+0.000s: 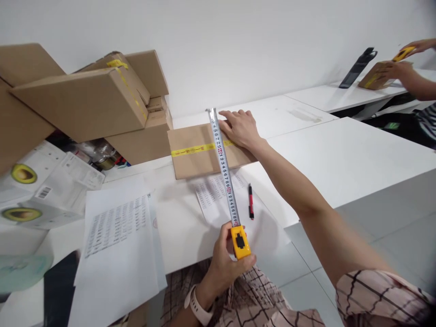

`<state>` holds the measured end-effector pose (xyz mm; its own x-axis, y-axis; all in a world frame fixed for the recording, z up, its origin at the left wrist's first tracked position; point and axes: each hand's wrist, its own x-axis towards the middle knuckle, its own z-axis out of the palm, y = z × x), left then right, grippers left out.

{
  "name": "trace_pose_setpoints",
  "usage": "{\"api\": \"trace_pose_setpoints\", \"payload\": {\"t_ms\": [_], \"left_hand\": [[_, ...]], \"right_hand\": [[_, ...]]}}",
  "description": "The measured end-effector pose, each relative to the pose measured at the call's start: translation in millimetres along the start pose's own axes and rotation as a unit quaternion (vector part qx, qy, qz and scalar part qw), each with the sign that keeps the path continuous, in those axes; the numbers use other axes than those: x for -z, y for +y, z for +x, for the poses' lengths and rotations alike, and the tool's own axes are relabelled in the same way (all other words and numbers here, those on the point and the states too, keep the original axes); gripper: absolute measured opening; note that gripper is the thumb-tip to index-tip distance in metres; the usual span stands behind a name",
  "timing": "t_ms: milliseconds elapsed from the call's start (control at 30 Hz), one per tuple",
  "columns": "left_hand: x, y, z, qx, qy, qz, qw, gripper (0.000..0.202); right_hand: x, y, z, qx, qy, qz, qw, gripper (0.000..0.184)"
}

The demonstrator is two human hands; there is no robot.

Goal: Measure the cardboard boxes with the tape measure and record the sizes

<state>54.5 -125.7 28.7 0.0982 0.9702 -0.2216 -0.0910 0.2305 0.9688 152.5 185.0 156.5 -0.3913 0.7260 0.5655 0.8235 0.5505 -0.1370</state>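
My left hand is closed round a yellow tape measure case near the table's front edge. Its blade runs away from me across a flat brown cardboard box that carries a strip of yellow tape. My right hand lies flat on the far right part of that box, fingers stretched out beside the blade's end hook. A red and black pen lies on a printed sheet just in front of the box.
Stacked cardboard boxes fill the back left, with white avocado-print cartons below them. More printed sheets lie at the front left. At the far right another person's hands hold a small box and a yellow tool.
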Motion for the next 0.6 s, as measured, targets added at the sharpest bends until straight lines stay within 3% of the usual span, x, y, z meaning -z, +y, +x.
{"api": "trace_pose_setpoints", "payload": {"t_ms": [233,367,500,600], "left_hand": [[21.5,0,-13,0.002,-0.043,0.080,0.996,0.064],[25.8,0,-11,-0.004,-0.062,0.091,0.994,0.061],[26.7,0,-10,-0.005,-0.066,0.088,0.994,0.063],[27.4,1,-10,-0.009,-0.071,0.097,0.993,0.065]], "right_hand": [[3,-27,-43,0.013,-0.008,-0.030,0.999,0.061],[-14,-39,-78,0.006,-0.025,-0.017,1.000,0.055],[-30,-34,-96,0.021,-0.048,0.050,0.997,0.048],[-15,-24,-93,-0.083,0.015,0.176,0.981,0.065]]}}
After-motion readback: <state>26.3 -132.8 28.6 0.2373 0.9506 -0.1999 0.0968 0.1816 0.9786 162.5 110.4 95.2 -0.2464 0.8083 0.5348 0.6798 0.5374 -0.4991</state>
